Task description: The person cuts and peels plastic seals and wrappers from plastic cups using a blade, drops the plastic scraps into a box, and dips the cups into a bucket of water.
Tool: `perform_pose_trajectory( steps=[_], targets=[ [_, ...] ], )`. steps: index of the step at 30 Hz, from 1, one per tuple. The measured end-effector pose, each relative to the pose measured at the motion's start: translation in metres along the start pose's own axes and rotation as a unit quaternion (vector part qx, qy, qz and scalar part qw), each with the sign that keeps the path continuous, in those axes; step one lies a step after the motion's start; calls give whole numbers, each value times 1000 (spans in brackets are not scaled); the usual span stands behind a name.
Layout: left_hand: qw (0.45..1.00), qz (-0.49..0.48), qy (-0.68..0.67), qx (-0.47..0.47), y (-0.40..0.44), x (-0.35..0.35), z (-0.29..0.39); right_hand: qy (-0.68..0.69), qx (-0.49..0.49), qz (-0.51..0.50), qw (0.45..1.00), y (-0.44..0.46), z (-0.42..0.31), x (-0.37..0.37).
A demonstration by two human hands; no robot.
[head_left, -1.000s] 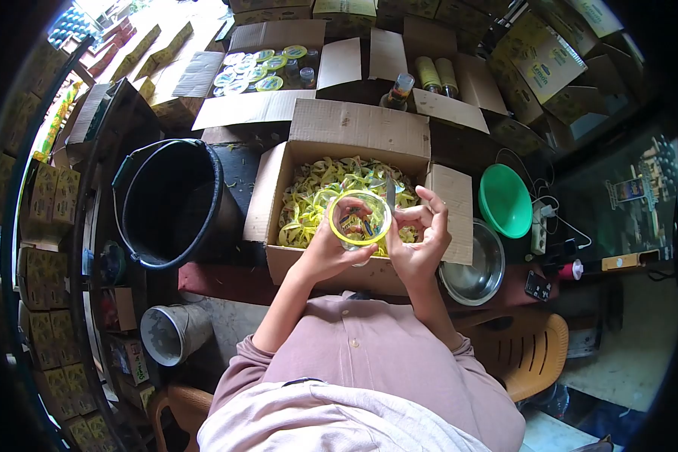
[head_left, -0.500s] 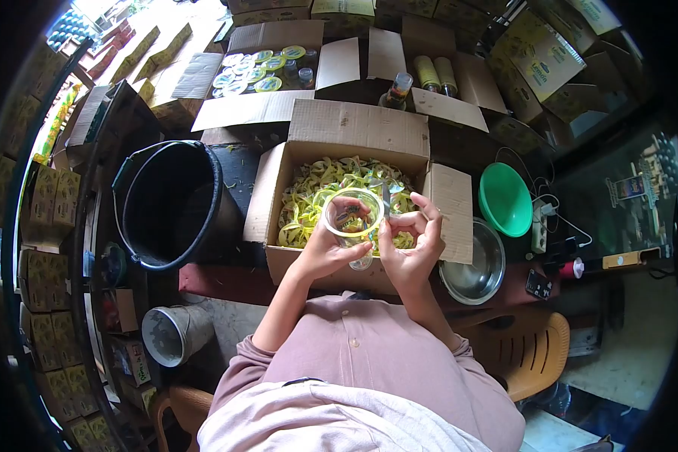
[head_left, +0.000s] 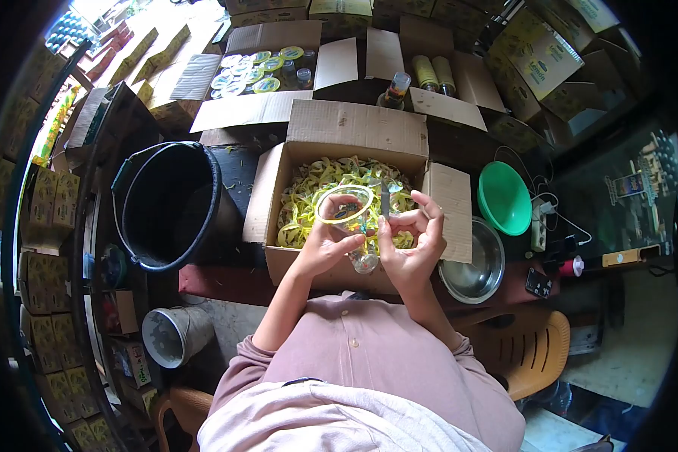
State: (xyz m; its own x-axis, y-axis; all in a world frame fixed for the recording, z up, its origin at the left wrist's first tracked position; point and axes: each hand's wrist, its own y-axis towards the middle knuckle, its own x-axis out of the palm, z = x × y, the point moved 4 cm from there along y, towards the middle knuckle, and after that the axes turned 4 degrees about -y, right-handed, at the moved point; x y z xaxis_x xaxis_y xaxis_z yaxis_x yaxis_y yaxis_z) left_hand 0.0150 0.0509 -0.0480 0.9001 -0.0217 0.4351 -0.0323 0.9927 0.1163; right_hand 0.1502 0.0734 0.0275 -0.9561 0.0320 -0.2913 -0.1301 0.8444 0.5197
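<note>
My left hand is wrapped round a clear plastic cup with a yellow rim, tilted so its base points down toward me. Between the thumb and finger of my right hand is a small knife, its blade pointing away from me beside the cup. Both hands are over the near side of an open cardboard box. Inside the box lies a heap of yellow-green strips.
A black bucket stands left of the box. To the right are a green bowl and a metal basin. Behind, an open carton holds several lidded cups, and a bottle stands beside another carton.
The cup has moved slightly left and tipped, so its base now shows lower, between my hands. My right hand and the knife have shifted a little to the left.
</note>
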Motion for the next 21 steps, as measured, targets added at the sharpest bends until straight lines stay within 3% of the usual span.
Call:
perform_pose_trajectory(
  steps=[11, 14, 21],
  targets=[
    [1000, -7, -9, 5, -2, 11, 12, -36, -12, -1, 999, 0, -1, 6],
    [996, -11, 91, -1, -2, 7, 16, -54, -19, 2, 998, 1, -2, 5],
    [986, -76, 134, 60, -2, 12, 17, -35, -11, -13, 999, 9, 3, 3]
  ],
)
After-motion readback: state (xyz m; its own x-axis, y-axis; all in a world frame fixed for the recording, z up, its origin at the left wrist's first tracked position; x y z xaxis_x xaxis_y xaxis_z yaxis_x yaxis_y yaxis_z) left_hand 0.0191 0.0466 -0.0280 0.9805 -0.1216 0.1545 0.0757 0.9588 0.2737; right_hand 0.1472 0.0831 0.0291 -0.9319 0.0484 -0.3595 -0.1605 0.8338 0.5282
